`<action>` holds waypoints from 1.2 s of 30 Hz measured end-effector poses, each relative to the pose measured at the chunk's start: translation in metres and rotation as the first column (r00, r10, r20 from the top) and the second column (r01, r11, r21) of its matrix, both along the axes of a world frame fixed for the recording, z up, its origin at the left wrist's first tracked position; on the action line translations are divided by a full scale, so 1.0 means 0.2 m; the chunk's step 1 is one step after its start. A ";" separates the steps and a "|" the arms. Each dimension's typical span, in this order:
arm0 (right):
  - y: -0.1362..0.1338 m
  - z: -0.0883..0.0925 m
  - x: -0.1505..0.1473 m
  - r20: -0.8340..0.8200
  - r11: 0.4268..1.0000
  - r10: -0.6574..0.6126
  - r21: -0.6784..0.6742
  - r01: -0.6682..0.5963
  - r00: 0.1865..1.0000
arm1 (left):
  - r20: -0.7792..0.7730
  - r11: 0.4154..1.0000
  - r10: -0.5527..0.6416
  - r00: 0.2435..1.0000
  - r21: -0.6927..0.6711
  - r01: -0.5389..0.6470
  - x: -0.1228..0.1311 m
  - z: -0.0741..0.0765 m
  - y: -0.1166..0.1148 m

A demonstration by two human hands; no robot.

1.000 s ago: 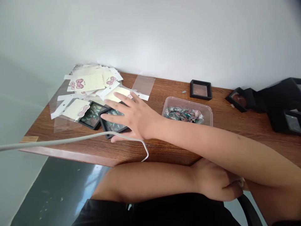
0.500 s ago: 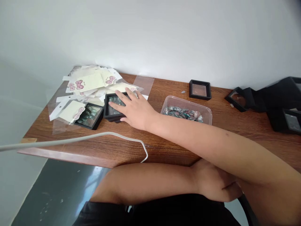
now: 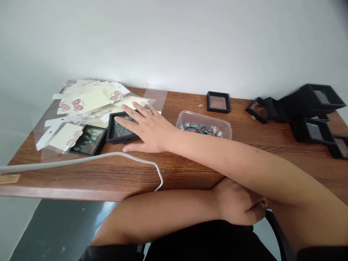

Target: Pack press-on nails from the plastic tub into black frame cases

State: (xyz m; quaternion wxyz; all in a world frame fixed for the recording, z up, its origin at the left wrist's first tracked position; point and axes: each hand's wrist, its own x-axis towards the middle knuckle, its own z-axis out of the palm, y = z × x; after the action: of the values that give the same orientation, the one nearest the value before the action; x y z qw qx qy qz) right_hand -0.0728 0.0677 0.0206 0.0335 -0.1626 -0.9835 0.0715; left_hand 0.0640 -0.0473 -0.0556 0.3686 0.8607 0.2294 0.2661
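My right hand [image 3: 152,130] reaches across to the left with its fingers spread. Its fingertips lie over a black frame box [image 3: 108,135] with clear film and greenish press-on nails inside; I cannot tell how firmly they touch. The thumb is apart from the box, over the wood. To the left sits a second framed box of dark green press-on nails [image 3: 91,137], partly covered by a cream card with a pink bow [image 3: 65,136]. My left hand [image 3: 236,203] is curled closed at the table's front edge, beneath my right forearm. Whatever its fingers hold, if anything, is hidden.
A pile of cream bow cards [image 3: 95,99] in clear sleeves lies back left. Behind my forearm stands a clear plastic tub [image 3: 227,127] of small wrapped pieces. Several black frame boxes [image 3: 299,101] are heaped at right. A white cable [image 3: 108,155] crosses the front.
The view has shifted, so the table's things appear farther left. My right thumb has come away from the box's edge and the hand is spread wider. My left hand stays curled.
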 end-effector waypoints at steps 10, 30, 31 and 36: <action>0.15 0.08 0.66 -0.482 0.996 0.008 0.082 0.037 0.876 | -0.024 0.997 0.037 0.999 -0.064 -0.038 -0.02 0.05 0.00; 0.56 -0.24 1.27 -0.284 0.883 -0.445 0.017 0.469 0.849 | -0.054 0.988 -0.002 0.999 -0.156 -0.006 -0.05 0.11 0.02; 0.53 -0.21 1.31 -0.316 0.884 -0.450 -0.024 0.467 0.835 | -0.038 0.986 -0.001 0.999 -0.168 -0.006 -0.05 0.12 0.03; 0.33 -0.10 1.57 -0.493 0.765 -0.630 -0.525 0.373 0.600 | 0.092 0.974 0.188 0.978 -0.144 -0.173 -0.08 0.16 0.04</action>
State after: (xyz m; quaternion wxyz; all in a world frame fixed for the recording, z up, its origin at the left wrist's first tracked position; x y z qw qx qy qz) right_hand 0.2421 0.1346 0.0005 0.3567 -0.4060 -0.7887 0.2932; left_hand 0.0476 -0.0397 -0.0239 0.4120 0.7940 0.3044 0.3273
